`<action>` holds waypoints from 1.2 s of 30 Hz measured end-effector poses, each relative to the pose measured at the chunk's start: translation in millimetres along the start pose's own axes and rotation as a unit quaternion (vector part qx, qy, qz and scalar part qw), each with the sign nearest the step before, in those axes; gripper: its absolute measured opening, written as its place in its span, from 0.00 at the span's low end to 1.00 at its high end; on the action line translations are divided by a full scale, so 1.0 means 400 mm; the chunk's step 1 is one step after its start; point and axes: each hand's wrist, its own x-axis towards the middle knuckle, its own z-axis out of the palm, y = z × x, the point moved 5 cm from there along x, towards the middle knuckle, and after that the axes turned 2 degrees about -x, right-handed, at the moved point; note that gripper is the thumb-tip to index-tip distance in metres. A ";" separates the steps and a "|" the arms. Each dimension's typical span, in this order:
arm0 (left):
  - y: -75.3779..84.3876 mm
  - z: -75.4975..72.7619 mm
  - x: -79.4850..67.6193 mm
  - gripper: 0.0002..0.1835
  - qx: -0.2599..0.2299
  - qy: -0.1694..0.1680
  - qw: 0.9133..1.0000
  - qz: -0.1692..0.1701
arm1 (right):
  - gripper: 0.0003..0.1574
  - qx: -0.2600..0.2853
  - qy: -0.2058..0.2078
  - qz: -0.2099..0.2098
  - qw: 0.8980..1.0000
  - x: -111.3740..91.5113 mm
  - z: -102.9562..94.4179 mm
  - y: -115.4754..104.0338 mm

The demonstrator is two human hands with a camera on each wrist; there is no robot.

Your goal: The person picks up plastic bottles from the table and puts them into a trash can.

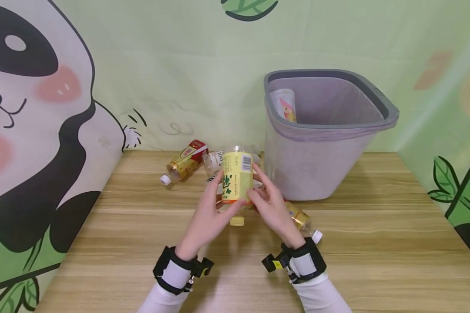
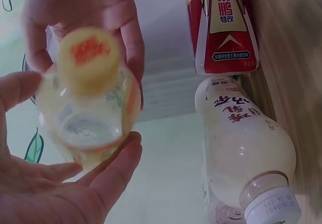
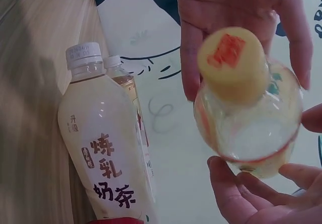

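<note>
Between both hands is a clear plastic bottle with a yellow label point(image 1: 239, 174), its yellow cap point(image 2: 90, 60) turned toward the person. My left hand point(image 1: 207, 208) grips it on the left, thumb along the lower label edge. From the right, my right hand point(image 1: 272, 204) holds it with thumb and fingers on the label. The bottle looks empty through its clear shoulder. Partly hidden behind the hands lies a milk tea bottle point(image 3: 108, 143) with a white cap. A red-and-gold drink bottle point(image 1: 299, 219) lies partly under the right hand.
A grey bin point(image 1: 305, 165) with a liner stands at the back right, a white printed container point(image 1: 285, 106) inside. Another red-and-gold bottle point(image 1: 186, 161) lies at the back left of the wooden table point(image 1: 125, 234). A panda-printed cloth point(image 1: 180, 65) hangs behind.
</note>
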 end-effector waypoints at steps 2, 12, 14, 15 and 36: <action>0.021 0.000 -0.004 0.40 -0.009 -0.003 1.000 -0.004 | 0.39 0.000 0.000 0.007 1.000 0.001 -0.003 0.002; 0.047 -0.011 -0.007 0.21 -0.009 0.023 1.000 0.005 | 0.41 -0.038 -0.013 0.006 0.999 -0.011 -0.002 -0.057; 0.024 -0.010 -0.003 0.20 -0.004 0.028 1.000 0.010 | 0.41 -0.041 -0.016 0.005 0.999 -0.014 0.000 -0.066; 0.012 -0.010 0.000 0.20 -0.002 0.030 0.999 0.011 | 0.41 -0.040 -0.017 0.005 0.999 -0.014 0.000 -0.067; -0.025 -0.043 0.012 0.17 0.065 0.052 0.996 0.020 | 0.44 -0.040 -0.022 -0.004 0.999 -0.016 0.005 -0.069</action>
